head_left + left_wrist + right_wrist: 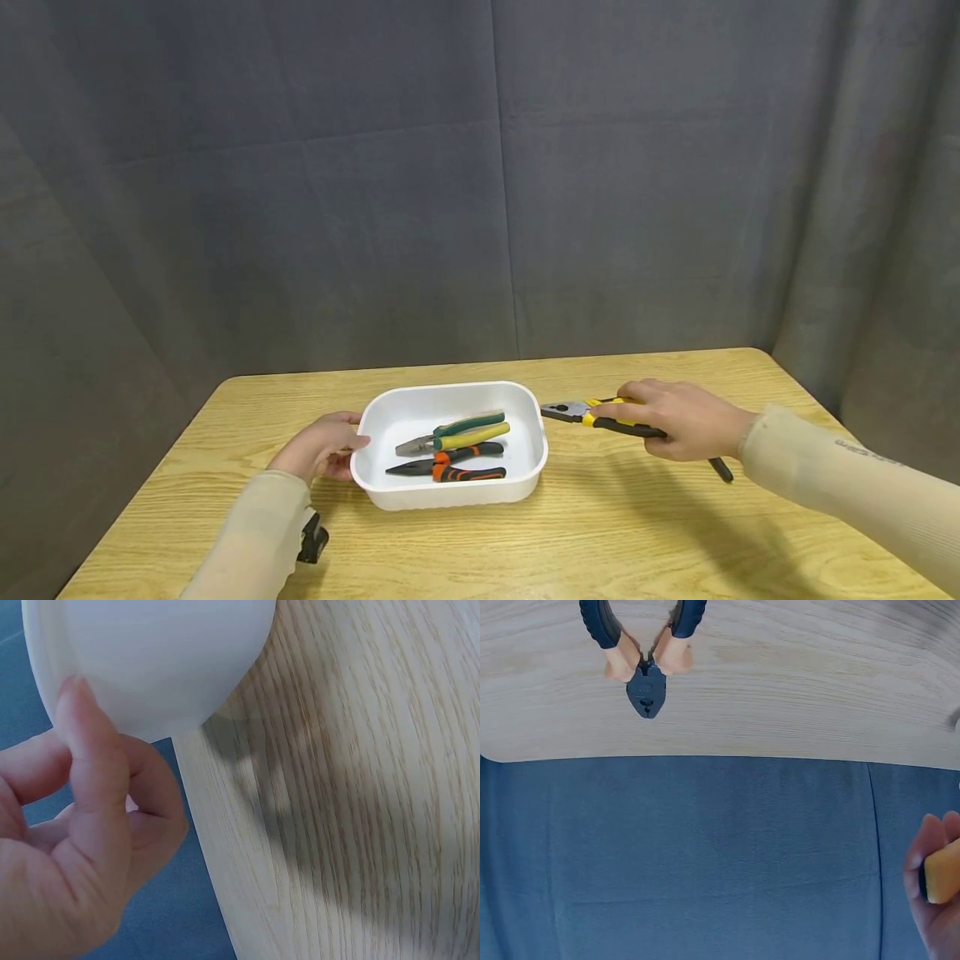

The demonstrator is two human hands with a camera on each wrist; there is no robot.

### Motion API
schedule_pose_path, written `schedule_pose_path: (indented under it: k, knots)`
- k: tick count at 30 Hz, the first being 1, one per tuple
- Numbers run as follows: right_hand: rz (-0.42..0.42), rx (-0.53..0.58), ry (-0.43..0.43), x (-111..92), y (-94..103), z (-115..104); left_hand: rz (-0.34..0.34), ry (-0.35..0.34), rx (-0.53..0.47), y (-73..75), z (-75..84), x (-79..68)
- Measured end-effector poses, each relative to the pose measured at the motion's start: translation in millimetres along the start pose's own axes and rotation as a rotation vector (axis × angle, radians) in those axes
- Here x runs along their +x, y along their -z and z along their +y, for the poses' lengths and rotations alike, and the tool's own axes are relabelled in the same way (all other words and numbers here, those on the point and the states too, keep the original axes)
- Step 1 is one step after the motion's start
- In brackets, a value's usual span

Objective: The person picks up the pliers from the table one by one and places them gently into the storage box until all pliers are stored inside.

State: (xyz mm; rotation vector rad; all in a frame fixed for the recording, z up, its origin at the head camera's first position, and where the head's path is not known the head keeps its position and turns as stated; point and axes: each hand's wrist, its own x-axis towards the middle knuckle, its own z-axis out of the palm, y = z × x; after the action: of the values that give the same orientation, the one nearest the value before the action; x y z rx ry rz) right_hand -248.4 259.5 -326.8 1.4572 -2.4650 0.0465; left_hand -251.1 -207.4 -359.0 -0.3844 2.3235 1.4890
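Wooden table (480, 550), apparently grey curtain (405, 183), left hand (321, 446) pinching tray (450, 497), right hand (682, 419) gripping pliers (587, 417)

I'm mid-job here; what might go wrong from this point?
The yellow-and-black pliers in the right hand could catch the nearby rim of the white tray.
The left hand grips only one end, so a knock might swing the tray.
Dropped in, they could strike the green-and-yellow pliers or orange-and-black pliers lying inside.
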Motion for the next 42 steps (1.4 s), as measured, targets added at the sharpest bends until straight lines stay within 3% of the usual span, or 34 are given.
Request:
schedule_pose_path:
  k: [8,21,27,42]
  knots:
    - [-0.04,-0.009,0.018,12,0.6,-5,0.002,0.001,-0.009,1.1,-0.9,-0.1]
    - [-0.037,0.004,0.085,27,-8.0,-10,0.006,-0.013,0.011,-1.9,2.0,-1.8]
    - [-0.062,0.022,0.076,35,-9.7,-15,0.004,-0.008,0.01,-1.0,2.4,-2.7]
    - [-0.049,-0.028,0.162,56,-13.2,-27,-0.003,-0.022,0.015,0.2,1.3,-1.4]
